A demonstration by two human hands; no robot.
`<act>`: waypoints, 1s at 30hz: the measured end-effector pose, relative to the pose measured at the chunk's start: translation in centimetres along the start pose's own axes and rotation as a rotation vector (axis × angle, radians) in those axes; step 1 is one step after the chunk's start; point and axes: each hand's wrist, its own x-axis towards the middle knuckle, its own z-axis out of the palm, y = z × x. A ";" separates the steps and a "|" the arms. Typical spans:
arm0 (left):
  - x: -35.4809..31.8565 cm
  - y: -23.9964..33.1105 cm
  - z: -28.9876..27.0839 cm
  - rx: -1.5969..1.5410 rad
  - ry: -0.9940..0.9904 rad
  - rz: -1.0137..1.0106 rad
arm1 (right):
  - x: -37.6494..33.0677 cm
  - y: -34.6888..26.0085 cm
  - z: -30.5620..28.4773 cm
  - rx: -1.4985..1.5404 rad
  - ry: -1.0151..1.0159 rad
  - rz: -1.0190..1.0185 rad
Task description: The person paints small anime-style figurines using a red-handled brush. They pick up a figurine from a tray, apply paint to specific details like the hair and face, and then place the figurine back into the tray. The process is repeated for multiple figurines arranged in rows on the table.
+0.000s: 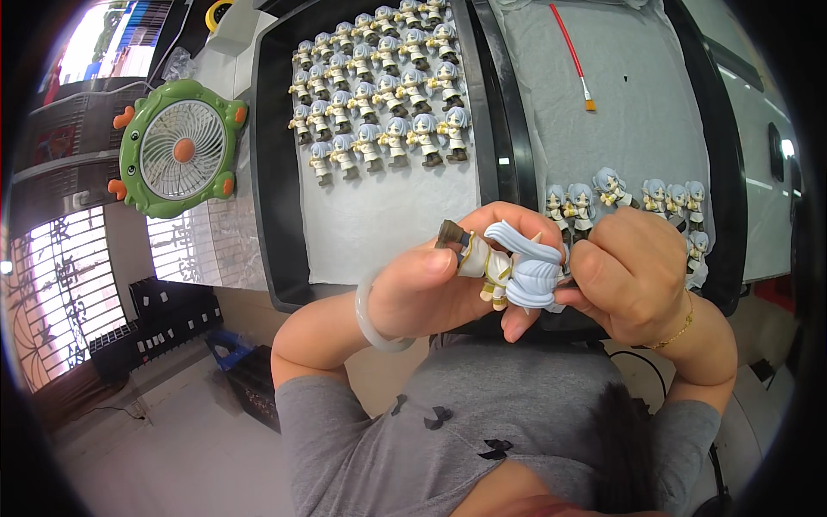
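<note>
A small figurine (531, 281) with pale blue hair, a white and gold outfit and dark boots lies sideways in my left hand (418, 289). The left thumb presses near its boots, and the fingers support it from behind. My right hand (633, 267) is curled into a pinch right beside the figurine's head. A sliver of something dark shows at those fingertips, but what they grip is mostly hidden. Just beyond my right hand, several similar figurines (655, 198) lie on the lined right-hand tray (732, 172).
Rows of matching figurines (366, 90) fill the far part of the black left-hand tray (271, 172). A red-handled brush (570, 53) rests at the far end of the right tray. Left of the trays stands a green fan (183, 148) shaped like an animal.
</note>
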 end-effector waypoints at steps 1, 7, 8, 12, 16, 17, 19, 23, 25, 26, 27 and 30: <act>0.0 0.0 0.0 0.001 0.003 0.001 | 0.0 0.0 0.0 -0.003 -0.001 -0.001; 0.0 0.0 -0.1 0.001 0.004 -0.003 | 0.0 -0.1 -0.3 -0.017 -0.007 -0.001; 0.0 0.1 -0.1 0.001 0.003 -0.003 | 0.0 0.0 -0.3 -0.014 -0.004 -0.001; -0.1 0.3 0.0 0.135 0.069 0.090 | 0.2 0.8 0.0 0.032 0.143 0.088; 0.4 0.1 -1.5 0.765 0.031 0.347 | 0.3 1.5 -0.5 0.496 0.079 0.572; 0.4 -0.2 -1.8 1.049 0.019 0.450 | 0.4 1.4 -0.4 0.619 0.062 0.634; 0.6 -0.6 -1.8 1.239 0.052 0.591 | 0.4 1.3 0.0 0.866 0.023 0.758; 0.9 -0.9 -2.1 1.403 0.046 0.726 | 0.4 1.1 0.5 0.904 -0.143 0.832; 0.9 -0.8 -2.1 1.425 0.065 0.731 | 0.6 1.2 0.6 1.006 -0.168 0.904; 0.9 -0.7 -2.1 1.411 0.070 0.747 | 0.6 1.3 0.7 1.048 -0.176 0.911; 0.9 -0.7 -2.1 1.398 0.075 0.763 | 0.6 1.5 0.8 1.089 -0.183 0.918; 0.9 -0.5 -2.1 1.410 0.061 0.827 | 1.0 1.4 0.7 1.194 -0.262 0.961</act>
